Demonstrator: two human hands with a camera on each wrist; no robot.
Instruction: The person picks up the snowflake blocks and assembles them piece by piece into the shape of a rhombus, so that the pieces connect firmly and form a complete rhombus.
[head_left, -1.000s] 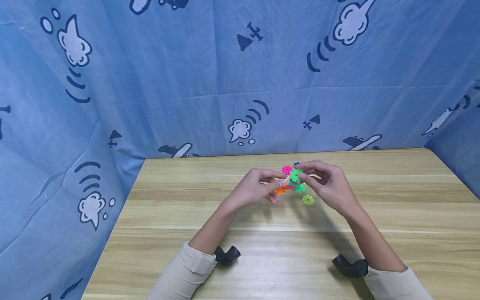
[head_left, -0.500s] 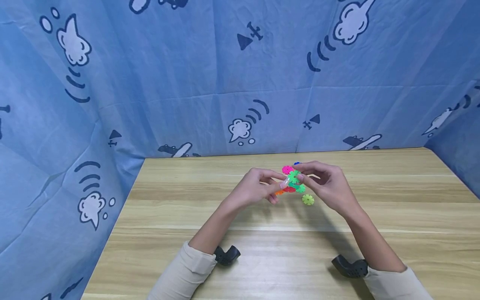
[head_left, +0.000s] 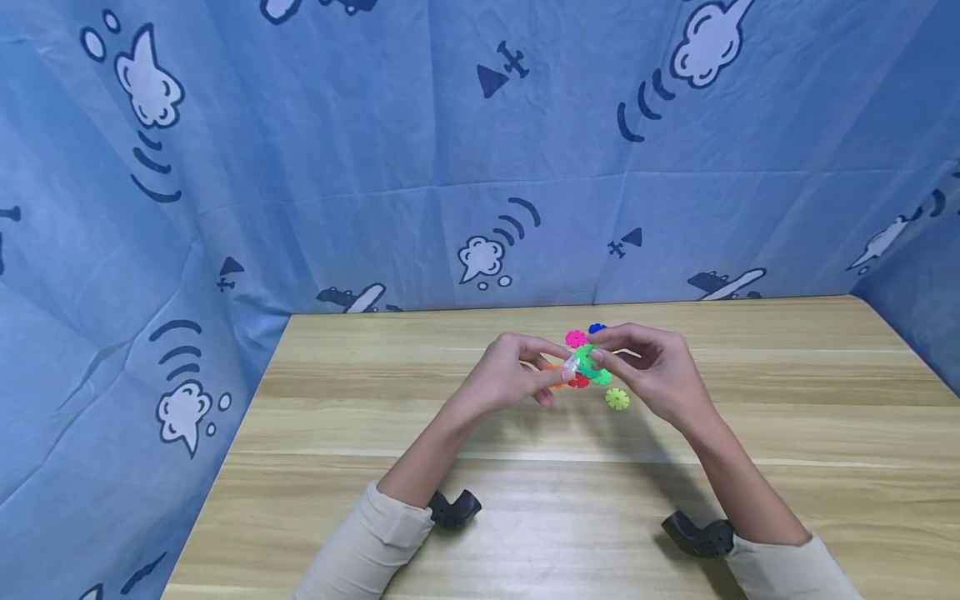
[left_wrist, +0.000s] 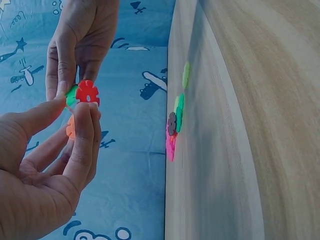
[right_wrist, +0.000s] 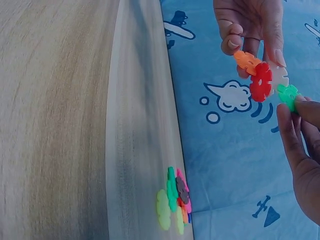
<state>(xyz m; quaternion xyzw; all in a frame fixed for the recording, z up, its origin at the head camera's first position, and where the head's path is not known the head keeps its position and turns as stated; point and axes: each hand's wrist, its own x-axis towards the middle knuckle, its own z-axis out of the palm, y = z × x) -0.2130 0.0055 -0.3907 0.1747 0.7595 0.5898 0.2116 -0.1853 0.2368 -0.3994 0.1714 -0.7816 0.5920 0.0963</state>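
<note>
Apparently light, stiff plastic; rim hold advisable, slots free. Left hand (head_left: 519, 369) pinches white disc (right_wrist: 281, 78), clustered with red disc (right_wrist: 261, 82), orange disc (right_wrist: 247, 61); right hand (head_left: 654, 367) pinches green disc (right_wrist: 287, 95). All above worktop (head_left: 555, 517), toward far edge.

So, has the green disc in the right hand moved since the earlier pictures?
Yes: in the head view, the green disc shifted slightly left and down, relative to the pink disc.

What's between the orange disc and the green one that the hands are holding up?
Seen from the right wrist view, a red disc and a whitish disc sit between the orange disc and green disc.
</note>
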